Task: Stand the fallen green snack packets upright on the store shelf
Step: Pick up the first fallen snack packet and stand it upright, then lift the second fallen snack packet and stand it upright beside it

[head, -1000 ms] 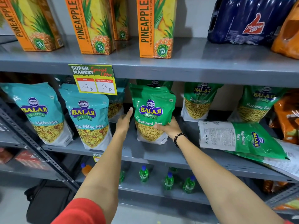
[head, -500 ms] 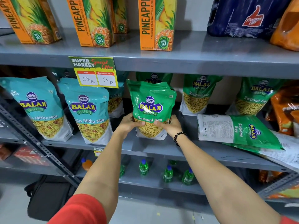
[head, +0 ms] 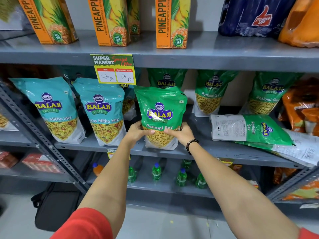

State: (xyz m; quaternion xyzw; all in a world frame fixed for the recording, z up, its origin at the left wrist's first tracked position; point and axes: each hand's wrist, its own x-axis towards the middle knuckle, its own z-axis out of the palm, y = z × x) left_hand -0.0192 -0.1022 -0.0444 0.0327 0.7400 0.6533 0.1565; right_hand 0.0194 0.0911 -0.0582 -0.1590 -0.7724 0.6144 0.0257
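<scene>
Both bare forearms reach forward and up from the bottom of the view, converging toward the middle; the left hand [head: 137,132] curls inward with its thumb pointing right across the front of what it grips, fingers wrapped out of sight behind; the right hand [head: 181,133] mirrors it, thumb pointing left, the 2 thumbs nearly meeting; a black beaded bracelet [head: 190,145] circles the right wrist; a red sleeve [head: 86,225] covers the left upper arm.

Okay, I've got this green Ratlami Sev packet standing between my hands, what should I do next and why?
Probably let go of the upright packet with the left hand and right hand, then reach right: it seems to sit on the shelf, while two fallen packets lie flat there.
</scene>
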